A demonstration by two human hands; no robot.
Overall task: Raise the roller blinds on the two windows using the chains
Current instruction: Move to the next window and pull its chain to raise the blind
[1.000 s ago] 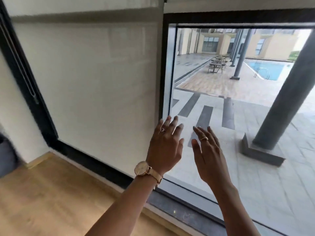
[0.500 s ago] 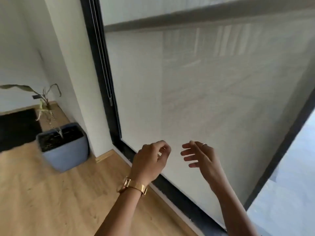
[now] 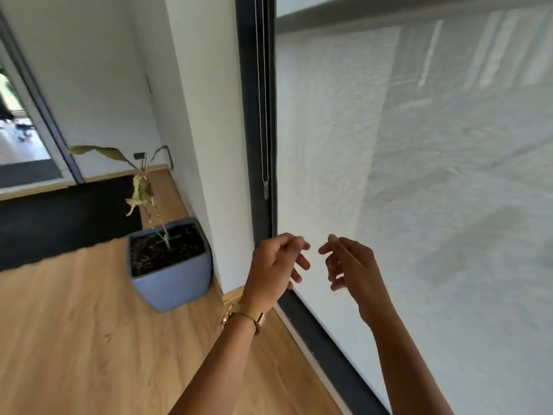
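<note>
Head view: my left hand [image 3: 273, 265] and right hand [image 3: 351, 266] hang side by side before the lowered roller blind [image 3: 419, 175], fingers loosely curled, each grip released and holding nothing. The chain [image 3: 261, 100] hangs down the dark window frame [image 3: 250, 115] above my left hand, apart from it, ending in a small weight. Left of the frame stand a white wall [image 3: 203, 115] and a blue planter [image 3: 170, 280] on the wooden floor [image 3: 74, 339]; the blur hides finer detail, I think.
</note>
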